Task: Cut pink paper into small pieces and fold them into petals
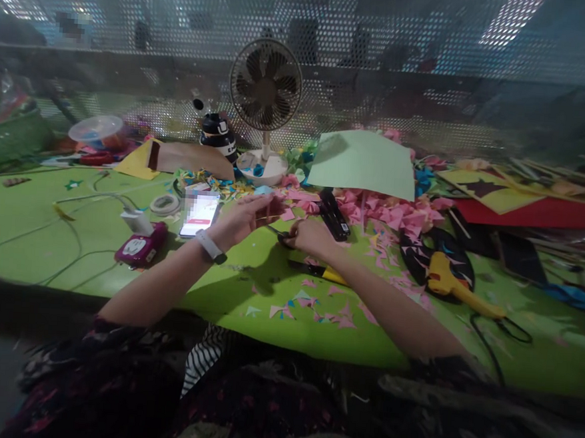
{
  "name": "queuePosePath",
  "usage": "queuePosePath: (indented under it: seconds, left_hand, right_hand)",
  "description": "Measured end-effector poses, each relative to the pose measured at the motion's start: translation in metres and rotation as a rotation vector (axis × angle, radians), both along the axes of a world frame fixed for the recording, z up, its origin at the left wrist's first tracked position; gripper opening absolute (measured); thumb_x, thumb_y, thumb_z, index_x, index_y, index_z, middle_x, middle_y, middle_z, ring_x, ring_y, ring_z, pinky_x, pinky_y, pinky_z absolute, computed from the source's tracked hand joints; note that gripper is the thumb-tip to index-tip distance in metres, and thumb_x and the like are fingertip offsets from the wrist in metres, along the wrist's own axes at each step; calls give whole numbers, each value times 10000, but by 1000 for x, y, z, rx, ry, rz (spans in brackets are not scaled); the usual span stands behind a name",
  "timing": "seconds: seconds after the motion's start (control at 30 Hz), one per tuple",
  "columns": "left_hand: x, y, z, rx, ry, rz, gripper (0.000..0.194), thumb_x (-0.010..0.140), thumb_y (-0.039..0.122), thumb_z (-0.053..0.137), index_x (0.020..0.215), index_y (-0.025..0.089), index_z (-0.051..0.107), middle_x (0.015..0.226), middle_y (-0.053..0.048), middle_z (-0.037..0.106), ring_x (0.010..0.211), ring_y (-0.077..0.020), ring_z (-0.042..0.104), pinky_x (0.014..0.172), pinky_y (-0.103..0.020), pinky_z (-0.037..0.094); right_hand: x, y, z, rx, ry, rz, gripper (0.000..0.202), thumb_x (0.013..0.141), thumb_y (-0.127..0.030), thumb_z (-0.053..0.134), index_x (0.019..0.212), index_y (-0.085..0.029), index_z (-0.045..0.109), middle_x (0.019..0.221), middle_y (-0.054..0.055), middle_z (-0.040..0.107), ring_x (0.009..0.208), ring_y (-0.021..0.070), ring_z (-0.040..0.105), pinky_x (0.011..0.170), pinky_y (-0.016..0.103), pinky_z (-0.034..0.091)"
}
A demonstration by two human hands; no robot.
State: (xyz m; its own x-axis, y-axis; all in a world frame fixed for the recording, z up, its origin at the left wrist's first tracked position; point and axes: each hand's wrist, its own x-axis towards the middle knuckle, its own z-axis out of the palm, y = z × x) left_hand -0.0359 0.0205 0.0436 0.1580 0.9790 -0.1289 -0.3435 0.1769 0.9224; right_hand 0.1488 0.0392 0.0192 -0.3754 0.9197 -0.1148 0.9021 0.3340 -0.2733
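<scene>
My right hand [311, 239] is closed on small dark scissors [282, 236], whose blades point left toward my other hand. My left hand [245, 217], with a pale watch on its wrist, reaches in from the left above the green table [247, 289]; its fingers bend around something thin that I cannot make out. Just beyond my right hand lies a black stapler [333, 215]. A yellow and black cutter [319, 271] rests below that hand. Pink paper scraps [398, 213] are heaped behind and scattered in front.
A white fan [265, 87] stands at the back beside a black bottle [218, 136]. A lit phone [200, 216], tape roll [165, 204] and purple adapter [142, 245] lie left. A yellow glue gun [460, 291] with a cord lies right. Green paper [364, 162] covers scraps behind.
</scene>
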Motion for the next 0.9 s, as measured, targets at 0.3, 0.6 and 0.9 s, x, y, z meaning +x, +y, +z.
queuePosePath:
  seconds: [0.3,0.6,0.9]
  left_hand:
    - [33,9,-30,-78,-147,-32,161,928,305,646,951,183,749,1204,-82,732,1184,-196,636,996,-303,485]
    - [45,-4,-44,-30,-254,-7,225,825,375,781,980,216,749,1215,-67,731,1259,-244,602,1022,-361,496]
    - [34,-3,-48,202,-7,92,169,847,322,736,974,211,752,1131,-81,751,1154,-220,658,1057,-383,460]
  right_hand:
    - [18,-2,2,-331,707,-42,111,790,-254,670,847,-171,716,783,35,725,646,140,644,480,207,376]
    - [16,-22,-2,-387,1239,-206,297,757,-436,779,825,-185,636,785,10,710,569,92,643,457,170,393]
    - [33,-9,2,-153,1112,-151,400,730,-561,773,806,-195,633,695,8,670,600,125,648,519,217,492]
